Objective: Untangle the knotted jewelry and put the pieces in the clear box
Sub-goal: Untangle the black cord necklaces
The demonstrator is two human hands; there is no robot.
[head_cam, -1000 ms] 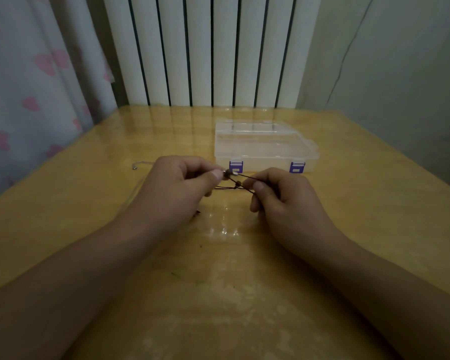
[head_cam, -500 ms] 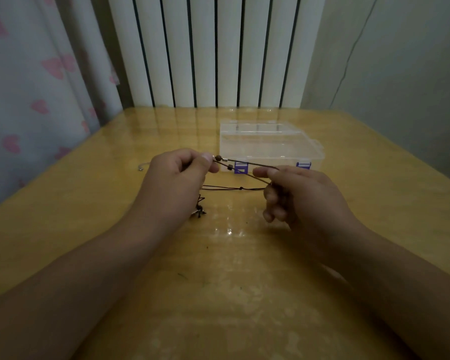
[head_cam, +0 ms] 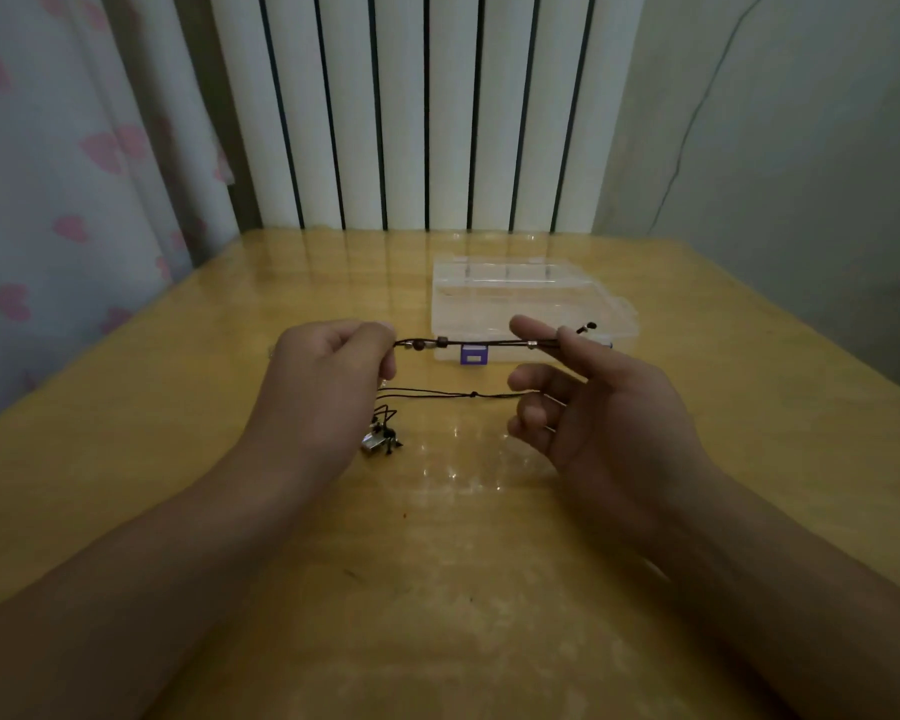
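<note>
Two hands, one corded piece stretched between them, nothing boxed yet.

Left hand (head_cam: 328, 376) pinches the beaded cord (head_cam: 468, 343) at its left end; right hand (head_cam: 588, 402) pinches the right end, other fingers spread. A lower strand runs to one small tangle (head_cam: 383, 436) hanging near the table (head_cam: 489, 589). One clear box (head_cam: 531, 309) sits beyond, seemingly closed; sorting and stowing look left to do.

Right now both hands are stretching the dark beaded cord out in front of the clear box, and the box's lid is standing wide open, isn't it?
Not quite. The head view shows the clear box with its lid shut. The rest holds: the left hand and right hand stretch the dark beaded cord in front of it.
</note>
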